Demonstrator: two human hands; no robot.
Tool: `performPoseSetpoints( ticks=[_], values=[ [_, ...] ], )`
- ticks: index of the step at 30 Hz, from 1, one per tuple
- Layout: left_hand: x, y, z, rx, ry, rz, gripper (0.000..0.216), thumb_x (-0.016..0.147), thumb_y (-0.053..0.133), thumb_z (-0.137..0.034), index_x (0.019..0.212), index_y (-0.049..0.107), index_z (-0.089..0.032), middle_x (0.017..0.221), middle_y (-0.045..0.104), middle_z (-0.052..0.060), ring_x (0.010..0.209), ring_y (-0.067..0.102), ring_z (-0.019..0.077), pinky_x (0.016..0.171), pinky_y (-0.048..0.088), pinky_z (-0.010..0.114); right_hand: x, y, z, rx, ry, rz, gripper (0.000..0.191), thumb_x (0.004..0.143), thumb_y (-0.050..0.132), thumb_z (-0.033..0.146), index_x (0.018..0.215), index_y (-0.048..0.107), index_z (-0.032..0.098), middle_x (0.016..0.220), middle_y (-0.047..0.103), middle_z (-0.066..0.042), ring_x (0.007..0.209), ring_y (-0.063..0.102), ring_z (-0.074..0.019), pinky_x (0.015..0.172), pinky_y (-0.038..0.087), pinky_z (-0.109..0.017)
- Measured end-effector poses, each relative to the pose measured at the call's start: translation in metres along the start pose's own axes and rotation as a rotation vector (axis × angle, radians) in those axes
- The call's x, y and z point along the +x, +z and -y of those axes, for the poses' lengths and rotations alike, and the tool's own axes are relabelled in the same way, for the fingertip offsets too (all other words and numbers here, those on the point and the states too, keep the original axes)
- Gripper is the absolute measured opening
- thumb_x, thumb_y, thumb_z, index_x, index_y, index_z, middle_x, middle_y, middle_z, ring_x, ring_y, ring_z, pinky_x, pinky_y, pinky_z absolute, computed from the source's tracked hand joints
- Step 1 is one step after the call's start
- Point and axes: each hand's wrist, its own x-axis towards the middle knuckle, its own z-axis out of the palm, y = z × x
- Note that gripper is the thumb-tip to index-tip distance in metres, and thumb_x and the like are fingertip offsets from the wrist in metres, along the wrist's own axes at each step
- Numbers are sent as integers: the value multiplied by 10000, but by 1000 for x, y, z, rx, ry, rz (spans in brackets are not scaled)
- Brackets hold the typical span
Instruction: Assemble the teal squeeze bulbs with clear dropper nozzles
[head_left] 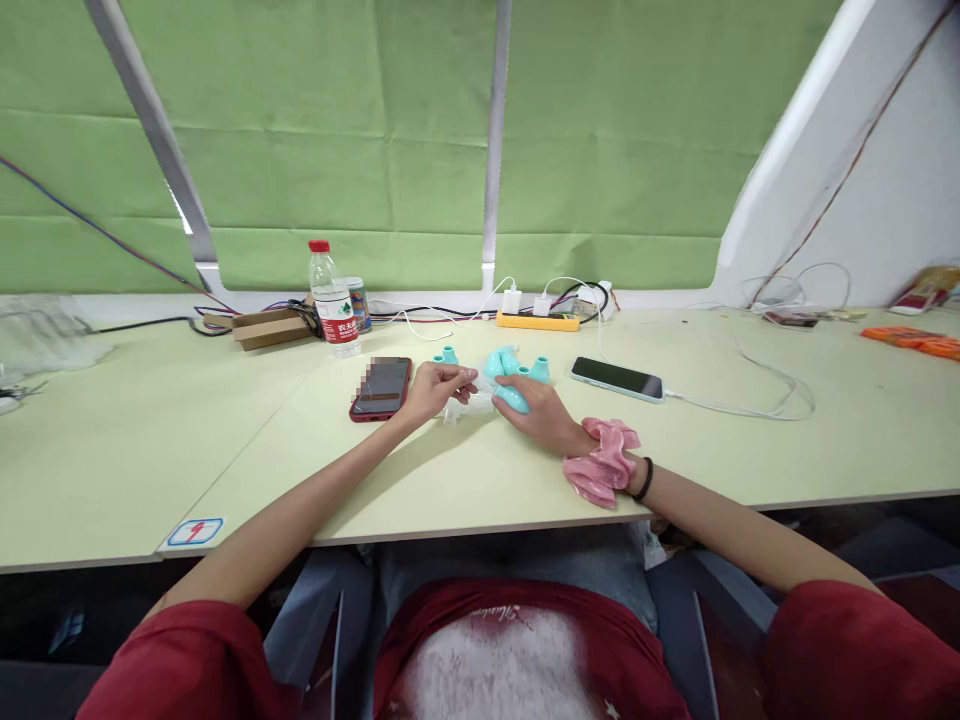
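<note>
My left hand (438, 390) has its thumb and fingertips pinched on a piece of clear, crinkled plastic (471, 404) over the table. My right hand (541, 412) is closed around a smooth turquoise plastic piece (513, 398), partly hidden by the fingers. Just beyond the hands is a glossy turquoise part (501, 360), and I cannot tell whether it joins the held piece. Another turquoise piece with a short round neck (540, 368) shows behind my right hand. Behind my left hand stands a similar small turquoise piece (449, 355). A pink scrunchie (604, 462) is around my right wrist.
A dark phone in a red case (382, 388) lies left of my hands. To the right lies a second phone (618, 379) on a white cable. Along the back are a water bottle (335, 305), a can (358, 304), a cardboard box (271, 328) and a yellow power strip (537, 321).
</note>
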Motion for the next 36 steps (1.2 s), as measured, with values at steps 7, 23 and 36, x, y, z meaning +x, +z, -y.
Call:
performPoseSetpoints(
  ticks=[7, 23, 36],
  values=[
    [-5, 3, 1, 200, 136, -121, 325, 683, 547, -392, 644, 640, -83, 570, 604, 49, 451, 500, 90, 456, 423, 200, 2, 0, 7, -141, 48, 40, 242, 782, 442, 294, 968, 510, 154, 927, 615, -68, 796, 590, -188, 668, 466, -301],
    [-2, -3, 29, 1183, 360, 137, 281, 805, 351, -203, 722, 603, -110, 657, 584, 91, 719, 510, 191, 640, 386, 280, 6, -4, 30, 364, 205, 32, 228, 775, 461, 305, 968, 449, 186, 913, 558, -52, 850, 532, -163, 752, 413, -305],
    [-13, 12, -6, 249, 128, 3, 184, 697, 505, -239, 637, 610, -101, 615, 603, 33, 551, 499, 91, 526, 401, 188, 6, 5, 27, 1013, 551, 119, 306, 759, 443, 429, 957, 367, 208, 680, 528, 14, 491, 499, -85, 465, 422, -233]
  ],
)
